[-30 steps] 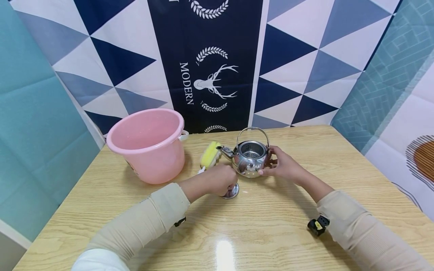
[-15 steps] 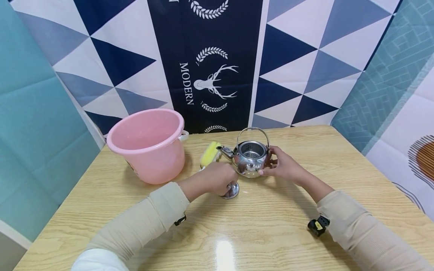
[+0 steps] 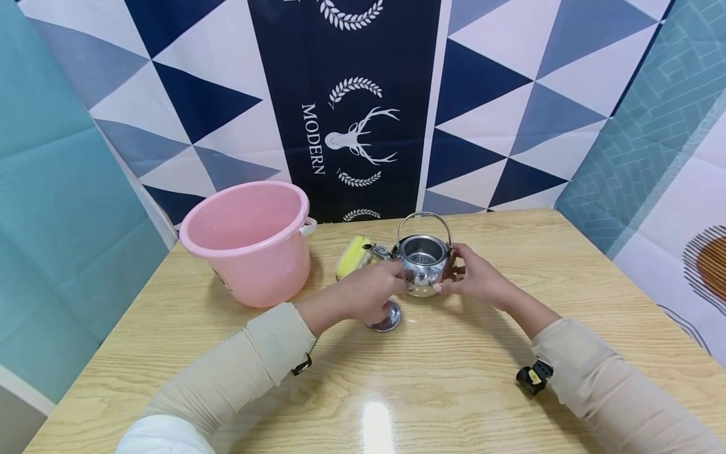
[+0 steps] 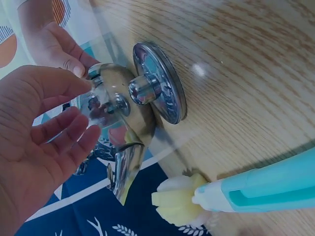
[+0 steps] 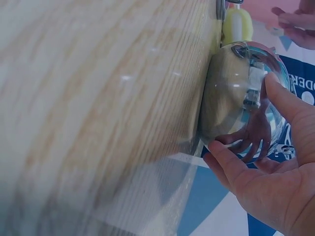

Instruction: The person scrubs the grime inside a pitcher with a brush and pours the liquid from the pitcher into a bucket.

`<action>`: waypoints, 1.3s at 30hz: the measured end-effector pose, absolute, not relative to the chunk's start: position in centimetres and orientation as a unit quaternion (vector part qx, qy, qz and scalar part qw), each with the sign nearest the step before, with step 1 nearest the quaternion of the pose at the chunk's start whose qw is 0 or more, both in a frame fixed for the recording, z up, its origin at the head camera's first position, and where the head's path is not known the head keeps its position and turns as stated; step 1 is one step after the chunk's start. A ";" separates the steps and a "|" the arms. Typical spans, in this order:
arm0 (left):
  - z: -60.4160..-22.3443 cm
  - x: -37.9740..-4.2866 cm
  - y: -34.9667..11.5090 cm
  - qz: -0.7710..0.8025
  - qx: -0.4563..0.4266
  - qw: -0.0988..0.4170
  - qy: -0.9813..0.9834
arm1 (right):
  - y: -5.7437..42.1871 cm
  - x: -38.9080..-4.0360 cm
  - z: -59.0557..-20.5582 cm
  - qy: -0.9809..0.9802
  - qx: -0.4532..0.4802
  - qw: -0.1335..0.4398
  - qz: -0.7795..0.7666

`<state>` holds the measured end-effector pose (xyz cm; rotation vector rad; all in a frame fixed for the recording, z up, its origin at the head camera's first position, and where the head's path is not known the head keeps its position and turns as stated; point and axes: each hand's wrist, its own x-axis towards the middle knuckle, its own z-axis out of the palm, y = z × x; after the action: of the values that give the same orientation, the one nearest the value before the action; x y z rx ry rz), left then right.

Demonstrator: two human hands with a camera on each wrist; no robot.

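A shiny steel teapot [image 3: 422, 268] with a raised loop handle and a strainer in its uncovered mouth stands on the table. My right hand [image 3: 476, 277] holds its round body from the right, thumb and fingers spread round the side in the right wrist view. My left hand [image 3: 371, 290] hovers by the teapot's front left, fingers loosely bent and nothing in them. Below it lies the steel lid [image 3: 387, 317], knob up; in the left wrist view the lid [image 4: 162, 83] shows apart from the left fingers.
A pink bucket [image 3: 266, 271] with a white handle mount stands at the back left. Between bucket and teapot lies a sponge brush [image 3: 353, 257] with a yellow head and, in the left wrist view, a teal handle [image 4: 270, 184]. A patterned cloth hangs behind the table.
My left hand has let go of the lid's knob and risen slightly towards the teapot. The lid stays on the table. The right hand and teapot have not visibly moved.
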<state>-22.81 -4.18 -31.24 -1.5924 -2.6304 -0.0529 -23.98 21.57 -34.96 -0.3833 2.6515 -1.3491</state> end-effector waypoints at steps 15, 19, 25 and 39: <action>-29.9 -23.3 -1.5 -0.025 -0.509 0.044 -0.859 | 21.6 -23.9 -34.9 0.878 -0.137 0.073 -0.453; -29.5 -23.5 -0.6 -0.026 -0.505 0.048 -0.862 | 21.7 -23.9 -34.9 0.877 -0.140 0.075 -0.453; -29.0 -24.5 1.0 -0.014 -0.495 0.062 -0.866 | 21.8 -23.9 -35.0 0.876 -0.148 0.072 -0.453; -28.8 -26.8 3.1 0.030 -0.426 0.019 -0.904 | 21.9 -24.1 -35.0 0.867 -0.149 0.081 -0.469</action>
<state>-26.83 3.13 -28.77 -1.3229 -2.8069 0.0933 -24.05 21.85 -35.04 -0.4450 2.5920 -1.4009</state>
